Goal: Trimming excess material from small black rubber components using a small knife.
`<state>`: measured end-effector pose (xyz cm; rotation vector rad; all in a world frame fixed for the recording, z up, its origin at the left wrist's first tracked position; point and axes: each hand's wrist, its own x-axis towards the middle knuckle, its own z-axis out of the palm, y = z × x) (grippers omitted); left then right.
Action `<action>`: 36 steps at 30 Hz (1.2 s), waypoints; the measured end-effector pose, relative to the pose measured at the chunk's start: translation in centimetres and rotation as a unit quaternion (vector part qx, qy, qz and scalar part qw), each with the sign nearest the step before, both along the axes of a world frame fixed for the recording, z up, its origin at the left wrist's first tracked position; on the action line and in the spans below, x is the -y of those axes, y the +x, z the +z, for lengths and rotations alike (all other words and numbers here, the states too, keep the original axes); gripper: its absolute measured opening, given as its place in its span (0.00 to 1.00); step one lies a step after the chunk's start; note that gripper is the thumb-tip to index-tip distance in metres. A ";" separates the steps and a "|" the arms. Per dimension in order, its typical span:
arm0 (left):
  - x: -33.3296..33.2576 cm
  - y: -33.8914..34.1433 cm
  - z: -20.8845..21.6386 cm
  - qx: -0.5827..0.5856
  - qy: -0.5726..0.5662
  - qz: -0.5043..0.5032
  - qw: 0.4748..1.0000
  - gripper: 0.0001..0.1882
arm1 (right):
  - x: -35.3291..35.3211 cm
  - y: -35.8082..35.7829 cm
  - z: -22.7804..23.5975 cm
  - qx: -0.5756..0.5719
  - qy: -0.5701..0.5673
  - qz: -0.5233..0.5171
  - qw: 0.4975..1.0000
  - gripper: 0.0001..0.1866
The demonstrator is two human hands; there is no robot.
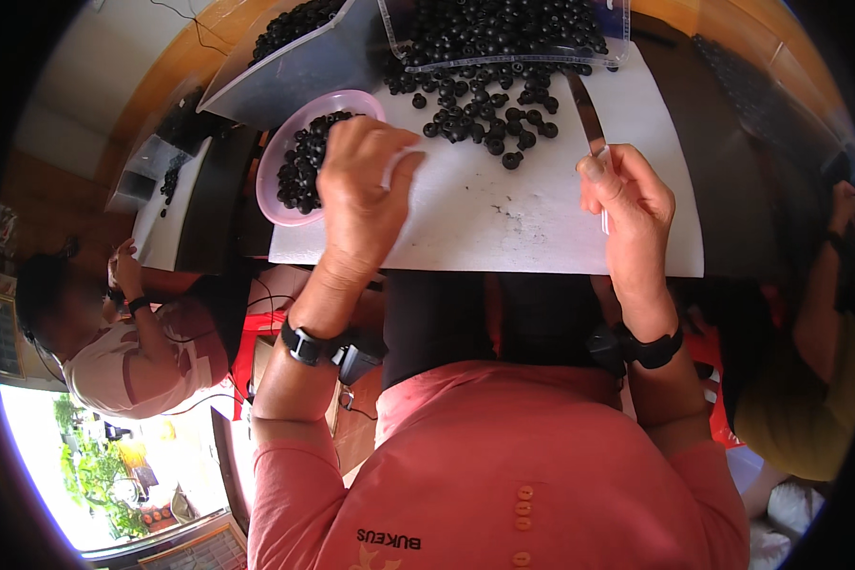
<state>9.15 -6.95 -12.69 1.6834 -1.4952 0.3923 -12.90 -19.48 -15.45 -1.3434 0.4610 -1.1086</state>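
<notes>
My right hand [629, 195] is closed around a knife [587, 114], its metal blade pointing away from me across the white work surface [503, 223]. Part of a pale handle shows below the fingers. My left hand [363, 185] is raised at the right rim of a pink oval bowl [268, 195], thumb and forefinger apart, with nothing visible between them. Small round black parts [304, 166], some with a hole, fill much of the bowl. More loose black parts [489, 119] lie scattered on the white surface, between the hands and farther off.
A clear plastic bin [513, 65] heaped with black parts stands at the far edge, and a second bin [290, 71] is tilted at the far left. One person [152, 356] sits at the left by another table; another person [817, 380] is at the right.
</notes>
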 end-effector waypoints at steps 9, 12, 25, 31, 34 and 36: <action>6.0 -4.4 -1.7 0.115 0.111 -0.058 0.985 0.11 | 0.4 -0.5 -0.3 0.008 -0.002 0.011 1.000 0.07; 6.4 -4.2 -2.1 0.149 0.132 -0.044 0.979 0.09 | 0.2 -0.4 0.0 0.024 0.009 0.016 1.000 0.11; 1.0 -2.8 -0.7 -0.188 0.151 -0.056 0.969 0.14 | -0.3 -0.3 0.7 -0.004 -0.006 0.022 1.000 0.09; 2.5 -2.4 -1.4 0.049 0.101 -0.109 0.988 0.14 | -0.1 -0.3 0.3 -0.044 -0.033 0.011 0.998 0.11; 3.3 -2.6 -1.8 0.079 0.141 -0.077 0.984 0.14 | -0.3 -0.2 0.4 -0.047 -0.035 0.010 0.998 0.10; 3.8 -2.5 -1.9 0.086 0.142 -0.074 0.983 0.14 | -0.4 -0.1 0.5 -0.050 -0.030 0.009 0.998 0.10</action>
